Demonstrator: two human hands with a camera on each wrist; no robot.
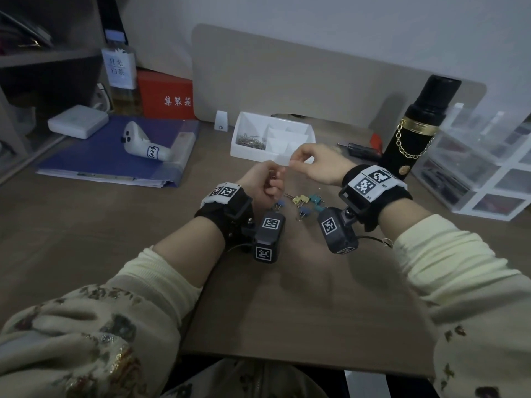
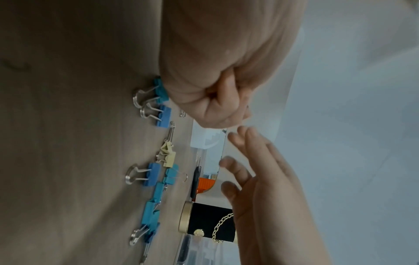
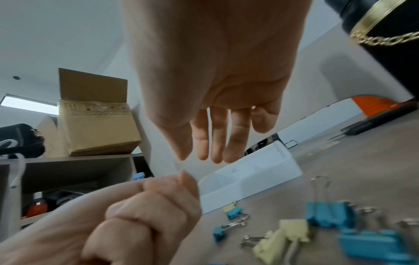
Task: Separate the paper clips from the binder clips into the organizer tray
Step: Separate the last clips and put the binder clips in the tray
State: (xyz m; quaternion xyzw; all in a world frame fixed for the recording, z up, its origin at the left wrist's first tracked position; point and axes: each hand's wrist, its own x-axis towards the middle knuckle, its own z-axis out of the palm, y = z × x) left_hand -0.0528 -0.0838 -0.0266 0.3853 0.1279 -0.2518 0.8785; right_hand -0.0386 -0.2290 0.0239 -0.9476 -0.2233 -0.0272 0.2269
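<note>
Both my forearms wear cream ribbed knit cuffs (image 1: 161,271), pushed back from the wrists, and over them the wide sleeves of a pale floral-print garment (image 1: 86,326) with dark and gold flecks. On my left wrist sits a black strap (image 1: 227,205) topped by a white plate of black-and-white square code markers. At its 5 o'clock hangs a dark grey boxy camera block (image 1: 268,239) bearing two more markers, with a thin black cable. My right wrist carries a broader black band (image 1: 376,188), white marker plate, and another grey camera block (image 1: 337,229).

Home office: desk (image 1: 86,225), binder (image 1: 115,156), shelves (image 3: 75,159).
</note>
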